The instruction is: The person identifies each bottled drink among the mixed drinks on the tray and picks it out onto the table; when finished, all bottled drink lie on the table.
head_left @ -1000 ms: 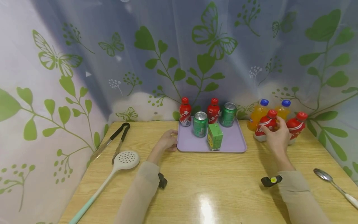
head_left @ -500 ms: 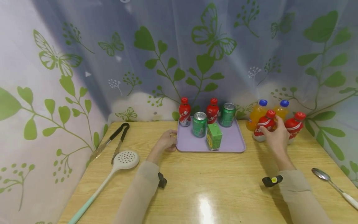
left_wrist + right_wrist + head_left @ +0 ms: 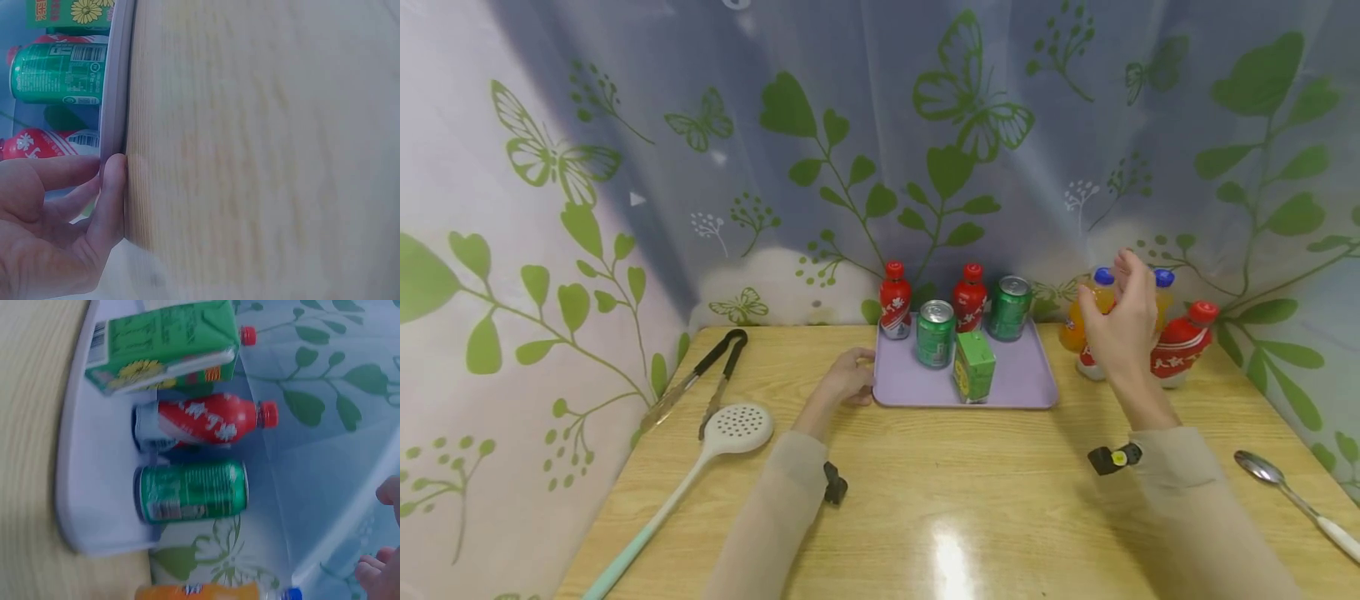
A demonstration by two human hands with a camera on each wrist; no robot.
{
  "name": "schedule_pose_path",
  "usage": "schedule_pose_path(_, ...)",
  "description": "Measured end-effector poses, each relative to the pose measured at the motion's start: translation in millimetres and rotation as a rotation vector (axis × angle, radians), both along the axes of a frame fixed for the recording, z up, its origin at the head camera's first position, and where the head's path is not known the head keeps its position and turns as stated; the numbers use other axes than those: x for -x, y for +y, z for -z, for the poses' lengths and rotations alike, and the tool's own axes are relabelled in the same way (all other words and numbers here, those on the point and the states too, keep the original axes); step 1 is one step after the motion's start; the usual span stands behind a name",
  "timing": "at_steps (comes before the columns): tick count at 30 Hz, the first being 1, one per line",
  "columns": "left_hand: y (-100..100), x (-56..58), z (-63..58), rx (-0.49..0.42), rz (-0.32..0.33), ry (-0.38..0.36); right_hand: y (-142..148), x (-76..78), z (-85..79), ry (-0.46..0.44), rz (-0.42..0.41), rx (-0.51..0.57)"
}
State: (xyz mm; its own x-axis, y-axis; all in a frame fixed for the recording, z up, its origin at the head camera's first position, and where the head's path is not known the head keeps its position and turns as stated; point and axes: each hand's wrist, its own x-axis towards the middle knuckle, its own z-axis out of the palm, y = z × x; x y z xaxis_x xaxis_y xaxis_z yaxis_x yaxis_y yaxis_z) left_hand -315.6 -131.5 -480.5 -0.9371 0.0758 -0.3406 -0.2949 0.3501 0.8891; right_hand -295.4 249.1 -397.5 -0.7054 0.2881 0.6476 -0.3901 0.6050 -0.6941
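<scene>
My left hand (image 3: 852,377) grips the left rim of the lilac tray (image 3: 1022,385), with fingertips on the rim in the left wrist view. On this tray stand two red bottles (image 3: 895,302), two green cans (image 3: 936,335) and a green drink carton (image 3: 975,368). My right hand (image 3: 1123,325) is raised on the right, fingers apart, holding nothing. Behind it one red bottle (image 3: 1088,365) is mostly hidden, beside another red bottle (image 3: 1182,343). Two orange drink bottles (image 3: 1078,323) with blue caps stand farther back, partly covered by the hand.
Black-handled tongs (image 3: 721,377) and a slotted skimmer (image 3: 739,429) lie on the left of the wooden table (image 3: 970,492). A metal spoon (image 3: 1262,468) lies at the right. A patterned curtain (image 3: 865,183) hangs behind the table.
My right hand has let go of the red bottle and risen above it, leaving the bottle on the table. The left hand stays at the tray.
</scene>
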Motion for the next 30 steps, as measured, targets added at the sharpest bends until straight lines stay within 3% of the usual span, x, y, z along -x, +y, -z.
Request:
schedule_pose_path(7, -2.6, -0.3, 1.0, -0.003, -0.007, -0.002, -26.2, 25.1, -1.0, -0.036, -0.122, -0.113)
schedule_pose_path(19, -2.8, 0.9, 2.3, -0.019, -0.004, -0.009, -49.3, 65.3, 23.1, -0.234, -0.176, -0.374)
schedule_pose_path(30, -1.8, 1.6, 1.7, -0.013, -0.004, -0.004, -65.8, 86.6, 35.3, -0.308, -0.185, -0.612)
